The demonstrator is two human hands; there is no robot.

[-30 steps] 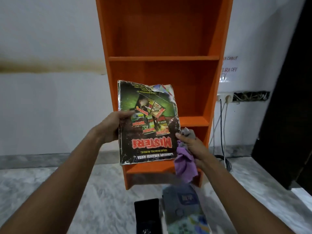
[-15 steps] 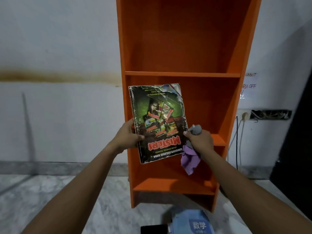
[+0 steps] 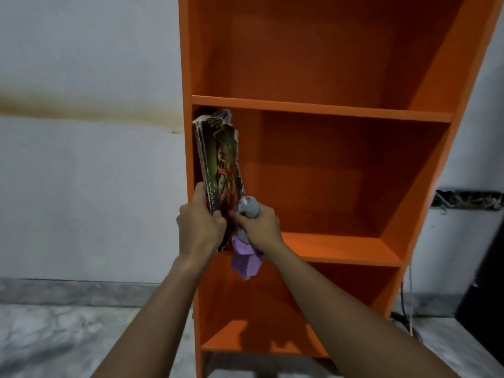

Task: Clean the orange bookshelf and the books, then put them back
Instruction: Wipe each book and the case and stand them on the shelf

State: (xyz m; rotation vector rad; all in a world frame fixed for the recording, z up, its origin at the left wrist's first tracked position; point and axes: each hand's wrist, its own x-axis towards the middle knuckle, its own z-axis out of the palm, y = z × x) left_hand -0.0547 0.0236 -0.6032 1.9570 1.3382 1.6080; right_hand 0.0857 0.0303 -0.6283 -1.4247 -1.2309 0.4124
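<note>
The orange bookshelf (image 3: 321, 107) stands against the white wall, its shelves bare. A worn book with a dark green cover (image 3: 219, 162) stands upright at the left end of the middle compartment, against the left side panel. My left hand (image 3: 200, 223) grips its lower spine edge. My right hand (image 3: 259, 223) holds a bunched grey and purple cloth (image 3: 246, 259) right beside the book's lower cover, its thumb touching the cover. The cloth's purple end hangs below the shelf board.
A wall socket plate with loose wires (image 3: 467, 200) sits on the wall to the right of the shelf, and cables (image 3: 407, 304) run down to the marble floor (image 3: 54, 339). A dark door or panel (image 3: 488, 282) is at the far right.
The book went from flat, cover facing me, to upright and edge-on inside the middle compartment at its left end. Both hands moved up and into the shelf with it. The view came closer.
</note>
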